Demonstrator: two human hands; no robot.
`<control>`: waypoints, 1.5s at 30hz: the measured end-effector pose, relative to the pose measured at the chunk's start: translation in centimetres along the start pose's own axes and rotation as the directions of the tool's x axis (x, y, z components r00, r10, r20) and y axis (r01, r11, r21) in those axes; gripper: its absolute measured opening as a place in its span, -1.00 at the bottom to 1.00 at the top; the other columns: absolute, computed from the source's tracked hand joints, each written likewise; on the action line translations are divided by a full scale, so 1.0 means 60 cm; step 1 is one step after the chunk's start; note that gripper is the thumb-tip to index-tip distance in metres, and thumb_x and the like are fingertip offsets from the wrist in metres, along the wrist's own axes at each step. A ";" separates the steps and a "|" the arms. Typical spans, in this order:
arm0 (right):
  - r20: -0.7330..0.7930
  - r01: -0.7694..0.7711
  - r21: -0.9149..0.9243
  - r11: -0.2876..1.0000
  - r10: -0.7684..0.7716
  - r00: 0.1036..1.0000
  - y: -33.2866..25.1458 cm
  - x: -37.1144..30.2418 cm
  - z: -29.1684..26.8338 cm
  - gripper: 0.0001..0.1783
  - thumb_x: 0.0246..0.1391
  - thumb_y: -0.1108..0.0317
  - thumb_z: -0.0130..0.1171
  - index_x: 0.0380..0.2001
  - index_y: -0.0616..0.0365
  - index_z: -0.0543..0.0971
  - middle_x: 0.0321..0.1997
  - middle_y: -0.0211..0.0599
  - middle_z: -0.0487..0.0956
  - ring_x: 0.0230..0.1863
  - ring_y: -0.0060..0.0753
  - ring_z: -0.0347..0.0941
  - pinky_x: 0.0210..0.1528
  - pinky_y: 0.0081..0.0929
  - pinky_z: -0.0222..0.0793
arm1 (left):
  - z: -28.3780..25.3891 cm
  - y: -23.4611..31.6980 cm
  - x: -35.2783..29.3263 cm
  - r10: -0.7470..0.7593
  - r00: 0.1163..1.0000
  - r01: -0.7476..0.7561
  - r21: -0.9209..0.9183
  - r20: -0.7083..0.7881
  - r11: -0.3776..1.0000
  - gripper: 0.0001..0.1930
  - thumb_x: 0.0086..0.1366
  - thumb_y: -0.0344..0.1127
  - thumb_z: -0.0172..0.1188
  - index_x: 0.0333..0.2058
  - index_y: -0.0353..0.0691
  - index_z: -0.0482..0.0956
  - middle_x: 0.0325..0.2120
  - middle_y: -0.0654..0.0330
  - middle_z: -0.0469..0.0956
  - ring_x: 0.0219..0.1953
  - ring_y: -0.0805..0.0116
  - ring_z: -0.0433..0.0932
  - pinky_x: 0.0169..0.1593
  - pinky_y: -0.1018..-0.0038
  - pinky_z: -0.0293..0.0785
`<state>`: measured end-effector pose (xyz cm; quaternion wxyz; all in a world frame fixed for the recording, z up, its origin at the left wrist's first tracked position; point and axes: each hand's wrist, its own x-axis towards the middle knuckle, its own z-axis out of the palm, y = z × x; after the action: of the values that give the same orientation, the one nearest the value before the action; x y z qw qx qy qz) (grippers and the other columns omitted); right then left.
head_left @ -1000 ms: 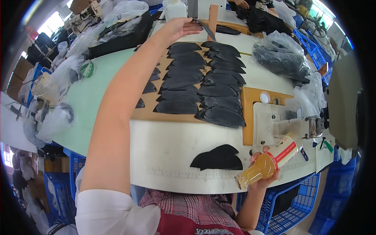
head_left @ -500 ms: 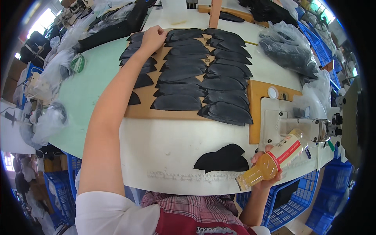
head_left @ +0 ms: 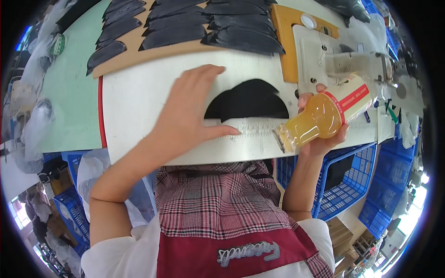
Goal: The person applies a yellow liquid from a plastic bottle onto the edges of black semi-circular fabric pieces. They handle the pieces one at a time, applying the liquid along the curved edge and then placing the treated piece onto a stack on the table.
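My left hand (head_left: pixel 192 104) is open above the white table, thumb and fingers spread apart. It hovers beside a small stack of black half-moon fabric pieces (head_left: pixel 252 103), with nothing in its grasp. In my right hand (head_left: pixel 322 142) is a clear plastic bottle (head_left: pixel 330 112) of yellow liquid. The bottle tilts, its neck pointing down and to the left. Farther back, several black curved pieces (head_left: pixel 174 37) lie in overlapping columns on a brown cardboard sheet (head_left: pixel 162 55).
A sewing machine bed (head_left: pixel 310 55) in a wooden frame (head_left: pixel 285 44) stands at the right. Ruler markings (head_left: pixel 259 127) run along the table's near edge. Blue plastic baskets (head_left: pixel 345 178) sit below it. A green tape roll (head_left: pixel 57 44) and plastic bags lie at the left.
My left hand has come back from the far left of the cardboard to beside the near black pieces, its fingers now spread. The view has tilted downward. My right hand still holds the bottle.
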<state>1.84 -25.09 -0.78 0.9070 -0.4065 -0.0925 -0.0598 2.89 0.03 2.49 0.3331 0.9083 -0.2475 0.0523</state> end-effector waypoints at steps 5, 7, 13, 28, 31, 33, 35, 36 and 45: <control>0.015 -0.005 0.032 0.999 0.004 1.000 -0.021 -0.035 -0.008 -0.10 -0.22 -0.20 0.15 0.05 0.22 0.15 -0.10 -0.19 0.28 -0.24 -0.07 0.39 -0.44 -0.46 0.53 | 0.034 0.025 0.006 -0.010 1.000 0.010 0.103 -0.006 0.995 -0.33 -0.18 -0.13 0.37 -0.09 -0.32 0.35 -0.16 0.06 0.35 -0.09 0.15 0.32 -0.06 0.39 0.29; 0.005 0.042 0.001 0.999 -0.042 0.999 -0.030 -0.052 -0.011 -0.12 -0.19 -0.18 0.13 0.07 0.19 0.13 -0.09 -0.14 0.26 -0.24 -0.09 0.37 -0.46 -0.50 0.52 | 0.025 0.029 0.018 -0.073 0.996 0.068 0.120 0.041 0.990 -0.48 -0.10 -0.16 0.34 -0.18 -0.35 0.43 -0.25 0.09 0.41 -0.15 0.18 0.37 -0.12 0.41 0.32; -0.038 0.039 0.027 0.999 -0.038 0.999 -0.038 -0.076 -0.025 -0.16 -0.16 -0.16 0.11 0.09 0.15 0.13 -0.08 -0.11 0.27 -0.23 -0.09 0.35 -0.46 -0.52 0.51 | 0.034 0.030 0.037 -0.065 0.998 0.065 0.033 0.000 0.997 -0.75 0.02 -0.34 0.23 -0.32 -0.33 0.50 -0.39 0.16 0.46 -0.26 0.25 0.41 -0.21 0.48 0.33; 0.008 0.054 0.071 0.996 -0.055 0.998 -0.051 -0.086 -0.043 -0.20 -0.13 -0.14 0.09 0.11 0.04 0.13 -0.03 -0.18 0.27 -0.21 -0.06 0.35 -0.37 -0.45 0.48 | 0.004 0.068 0.079 -0.171 0.963 0.253 -0.484 0.208 0.838 -0.84 0.18 -0.44 0.06 -0.26 -0.35 0.44 -0.41 0.30 0.49 -0.35 0.61 0.41 -0.21 0.68 0.32; 0.008 0.052 0.068 0.996 -0.052 0.999 -0.052 -0.089 -0.049 -0.21 -0.12 -0.13 0.08 0.11 0.04 0.13 -0.04 -0.19 0.27 -0.21 -0.07 0.35 -0.38 -0.46 0.48 | 0.008 0.065 0.080 -0.154 0.932 0.268 -0.337 0.328 0.903 -0.80 0.18 -0.42 0.06 -0.22 -0.35 0.44 -0.42 0.29 0.49 -0.36 0.62 0.41 -0.24 0.69 0.31; 0.011 0.049 0.068 0.997 -0.050 0.999 -0.051 -0.091 -0.051 -0.21 -0.11 -0.13 0.08 0.11 0.04 0.14 -0.04 -0.19 0.27 -0.21 -0.07 0.35 -0.38 -0.46 0.48 | 0.014 0.060 0.075 -0.168 0.923 0.268 -0.263 0.345 0.927 -0.80 0.18 -0.41 0.07 -0.21 -0.35 0.44 -0.44 0.29 0.49 -0.38 0.63 0.40 -0.26 0.68 0.31; 0.015 0.052 0.069 0.996 -0.053 0.998 -0.050 -0.091 -0.050 -0.22 -0.11 -0.13 0.07 0.11 0.04 0.15 -0.04 -0.19 0.27 -0.21 -0.08 0.35 -0.37 -0.46 0.48 | 0.020 0.054 0.067 -0.197 0.928 0.274 -0.222 0.315 0.936 -0.80 0.18 -0.40 0.07 -0.21 -0.34 0.44 -0.45 0.29 0.50 -0.40 0.64 0.39 -0.28 0.67 0.31; 0.022 0.044 0.065 0.997 -0.046 0.999 -0.049 -0.090 -0.051 -0.22 -0.11 -0.14 0.07 0.11 0.04 0.15 -0.04 -0.20 0.27 -0.21 -0.08 0.35 -0.37 -0.46 0.48 | 0.021 0.054 0.064 -0.211 0.926 0.292 -0.242 0.313 0.925 -0.80 0.18 -0.40 0.07 -0.22 -0.33 0.44 -0.47 0.29 0.49 -0.41 0.64 0.39 -0.28 0.67 0.31; 0.066 0.008 0.064 0.998 -0.012 0.998 -0.043 -0.087 -0.053 -0.22 -0.12 -0.13 0.08 0.11 0.04 0.17 -0.04 -0.19 0.28 -0.21 -0.07 0.35 -0.38 -0.44 0.48 | 0.022 0.053 0.051 -0.250 0.941 0.283 -0.125 0.227 0.951 -0.80 0.18 -0.36 0.08 -0.22 -0.31 0.45 -0.64 0.36 0.35 -0.58 0.65 0.23 -0.46 0.68 0.17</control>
<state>-3.35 -28.99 -2.12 0.9156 -0.3786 -0.1263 -0.0478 3.94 -4.14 4.11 0.3790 0.9052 -0.1589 -0.1084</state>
